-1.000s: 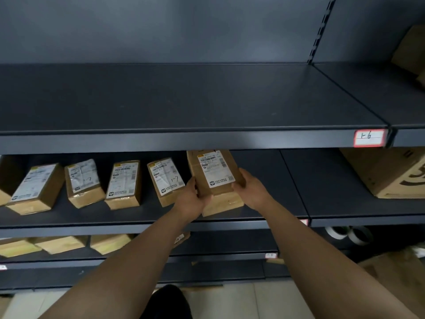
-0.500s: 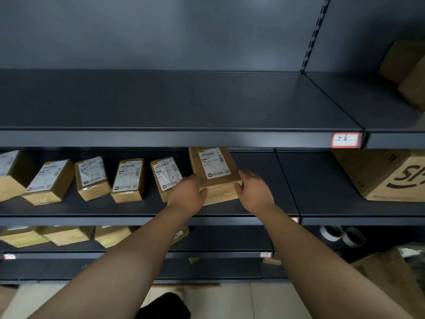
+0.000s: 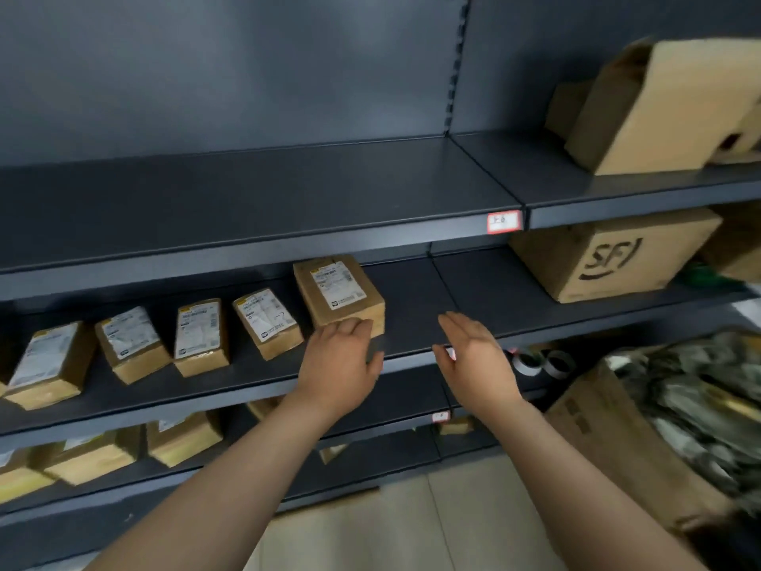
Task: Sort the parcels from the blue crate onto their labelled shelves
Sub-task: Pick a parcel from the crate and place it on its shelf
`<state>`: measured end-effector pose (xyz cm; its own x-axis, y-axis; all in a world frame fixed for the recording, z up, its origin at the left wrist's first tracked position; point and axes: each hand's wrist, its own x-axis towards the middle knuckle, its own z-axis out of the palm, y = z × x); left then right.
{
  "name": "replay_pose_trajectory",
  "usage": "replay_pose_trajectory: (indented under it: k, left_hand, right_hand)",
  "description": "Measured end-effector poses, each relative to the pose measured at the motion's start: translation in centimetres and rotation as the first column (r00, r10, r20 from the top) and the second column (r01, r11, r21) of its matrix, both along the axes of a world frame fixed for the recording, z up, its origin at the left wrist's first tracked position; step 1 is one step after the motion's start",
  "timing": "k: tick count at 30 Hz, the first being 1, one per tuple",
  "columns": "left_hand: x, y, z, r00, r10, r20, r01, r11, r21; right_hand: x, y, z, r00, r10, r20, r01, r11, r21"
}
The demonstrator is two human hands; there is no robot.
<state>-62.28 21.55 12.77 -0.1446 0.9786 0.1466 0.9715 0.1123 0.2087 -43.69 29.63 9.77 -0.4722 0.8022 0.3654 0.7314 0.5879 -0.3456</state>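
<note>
Parcel [image 3: 337, 292], a squat brown cardboard block with taped seams and a white printed label on its upturned face, sits on the middle shelf [image 3: 412, 298], a flat board of dark matte metal. It stands at the right end of a row of four smaller parcels [image 3: 201, 335], all of the same brown card with white labels, each lying slightly askew. The left hand [image 3: 341, 360] is spread and relaxed with straight fingers, its fingertips [image 3: 350, 325] at the parcel's lower front edge; whether they touch the card cannot be told. The right hand [image 3: 473, 356] is flat and open, fingers together, apart from the parcel and above the shelf's front lip, holding nothing. On the lip of the upper shelf [image 3: 247, 199] is a small red-bordered tag [image 3: 504, 221] with handwriting too blurred to read. To the right, a bigger corrugated box [image 3: 609, 257] bears a dark printed logo, and above it an open carton [image 3: 659, 109] lies tipped. Two rolls of tape [image 3: 539, 362] show below the right hand, beside a large carton [image 3: 617, 438] with dark crinkled wrapping in it. More brown parcels [image 3: 181, 438] line the lower shelf.
</note>
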Motion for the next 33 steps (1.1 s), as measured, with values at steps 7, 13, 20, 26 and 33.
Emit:
replay_pose_trajectory:
  k: [7, 13, 20, 26, 33]
  left_hand:
    - [5.2, -4.6, 0.2, 0.946, -0.319, 0.060, 0.320, 0.947, -0.013]
    - [11.2, -10.7, 0.0, 0.819, -0.566, 0.096, 0.570, 0.821, -0.023]
    - [22.4, -18.9, 0.0, 0.585, -0.805, 0.104, 0.811, 0.583, -0.050]
    - [33.2, -26.9, 0.0, 0.401, -0.911, 0.093, 0.916, 0.396, -0.072]
    - [46.6, -36.7, -1.5, 0.274, -0.952, 0.136, 0.960, 0.261, -0.106]
  right_hand:
    - [6.5, -11.2, 0.9, 0.946, -0.319, 0.057, 0.320, 0.947, -0.022]
    - [11.8, -23.8, 0.5, 0.813, -0.572, 0.107, 0.579, 0.814, -0.051]
    - [19.9, -38.2, 1.0, 0.562, -0.817, 0.126, 0.826, 0.549, -0.126]
    - [28.3, -49.4, 1.1, 0.370, -0.919, 0.133, 0.926, 0.354, -0.128]
    - [39.5, -62.0, 0.9, 0.215, -0.963, 0.161, 0.968, 0.188, -0.166]
